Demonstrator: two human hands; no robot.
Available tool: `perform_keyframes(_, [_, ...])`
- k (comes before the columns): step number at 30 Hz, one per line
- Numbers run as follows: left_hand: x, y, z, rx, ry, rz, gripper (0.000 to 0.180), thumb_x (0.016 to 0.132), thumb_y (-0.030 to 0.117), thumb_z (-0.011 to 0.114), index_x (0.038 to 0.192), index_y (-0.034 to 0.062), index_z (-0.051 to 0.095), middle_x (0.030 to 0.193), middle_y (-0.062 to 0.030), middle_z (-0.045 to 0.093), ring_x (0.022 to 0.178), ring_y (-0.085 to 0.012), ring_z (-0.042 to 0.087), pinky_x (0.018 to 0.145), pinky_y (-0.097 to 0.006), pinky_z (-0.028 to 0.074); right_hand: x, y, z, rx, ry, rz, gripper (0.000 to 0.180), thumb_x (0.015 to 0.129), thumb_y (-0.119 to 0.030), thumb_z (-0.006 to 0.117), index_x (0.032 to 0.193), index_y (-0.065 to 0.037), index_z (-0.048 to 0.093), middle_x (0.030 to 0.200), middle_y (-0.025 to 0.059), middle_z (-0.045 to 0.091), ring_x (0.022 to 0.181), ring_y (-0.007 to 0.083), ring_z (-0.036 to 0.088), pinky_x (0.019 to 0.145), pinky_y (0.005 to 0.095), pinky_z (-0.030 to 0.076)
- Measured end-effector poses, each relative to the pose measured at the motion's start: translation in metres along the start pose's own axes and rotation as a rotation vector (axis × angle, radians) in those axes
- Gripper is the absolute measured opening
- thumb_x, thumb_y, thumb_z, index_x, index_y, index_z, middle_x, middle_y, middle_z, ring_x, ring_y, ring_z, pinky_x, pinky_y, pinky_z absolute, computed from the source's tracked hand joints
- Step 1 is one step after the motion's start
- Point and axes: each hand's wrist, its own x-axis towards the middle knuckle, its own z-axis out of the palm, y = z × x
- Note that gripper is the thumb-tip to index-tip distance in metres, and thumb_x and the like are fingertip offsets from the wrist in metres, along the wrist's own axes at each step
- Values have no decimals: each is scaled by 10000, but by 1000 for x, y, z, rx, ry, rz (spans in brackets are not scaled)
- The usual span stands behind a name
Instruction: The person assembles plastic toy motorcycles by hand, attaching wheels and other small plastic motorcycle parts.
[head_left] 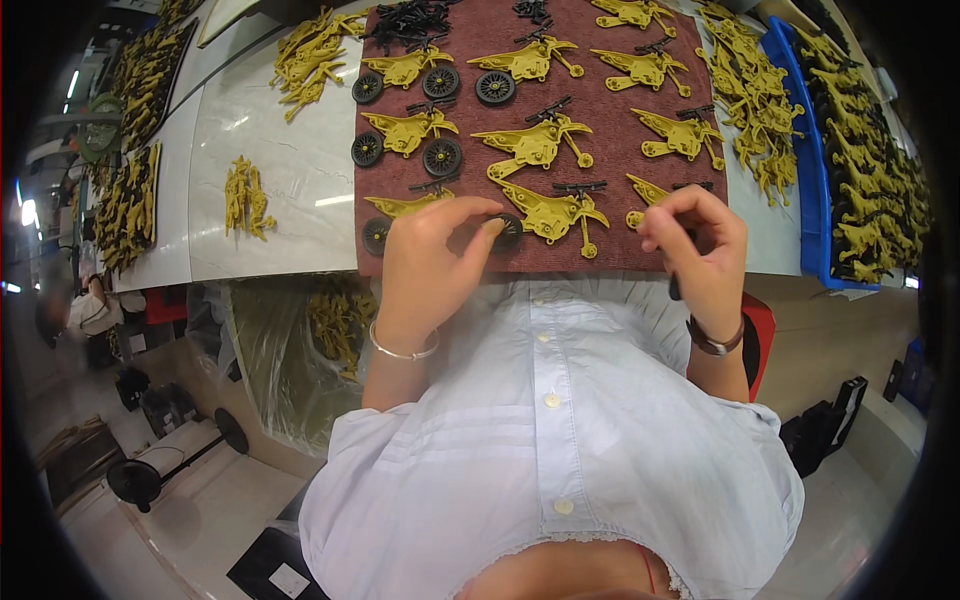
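My left hand (432, 262) is over the front of the dark red mat (600, 258). Its thumb and forefinger pinch a black spoked toy wheel (509, 232), at the tail end of a yellow toy motorcycle frame (545, 213). Partly covered by this hand is another yellow frame (398, 206) with a black wheel (376, 235) at its left end. My right hand (700, 250) is raised at the mat's front right, fingers curled with thumb and forefinger together. A dark piece (674, 289) sticks out below its palm; its kind is hidden. Behind that hand lies a partly covered yellow frame (648, 189).
More frames with black handlebars lie in rows on the mat, some with wheels. Small black parts (410, 22) are heaped at the back. Loose yellow pieces (755, 100) pile up at right, beside a blue tray (812, 200). A yellow cluster (247, 198) lies on the left tabletop.
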Motion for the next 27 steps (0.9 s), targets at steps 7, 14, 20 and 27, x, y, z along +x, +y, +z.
perform_keyframes(7, [12, -10, 2, 85, -101, 79, 173, 753, 39, 702, 920, -6, 701, 835, -130, 708, 752, -222, 688, 675, -286, 516, -26, 23, -28, 1417, -166, 458, 206, 804, 0, 431, 958, 56, 555, 1037, 193, 544, 889, 164, 498, 427, 172, 390])
perform_keyframes(14, [23, -6, 1, 113, -143, 100, 176, 753, 52, 713, 919, -5, 698, 835, -122, 703, 739, -222, 683, 671, -281, 513, -30, 28, -17, 1457, -2, 520, 242, 847, 56, 462, 1041, 91, 602, 1213, 204, 554, 987, 171, 582, 432, 171, 401])
perform_keyframes(20, [24, -1, -3, 2, 3, 3, 151, 753, 56, 732, 881, -18, 700, 836, -111, 701, 744, -190, 659, 688, -278, 498, -12, 10, -11, 191, -200, 157, 213, 842, 5, 617, 1046, 11, 677, 1070, 70, 626, 864, 94, 582, 558, 185, 409])
perform_keyframes(27, [3, 0, -4, 84, -69, 20, 286, 650, 63, 801, 910, -7, 704, 853, -107, 684, 759, -219, 653, 685, -294, 498, -2, 32, 15, -246, -190, -222, 213, 758, -82, 715, 961, -29, 682, 798, 111, 669, 623, 219, 613, 570, 308, 475])
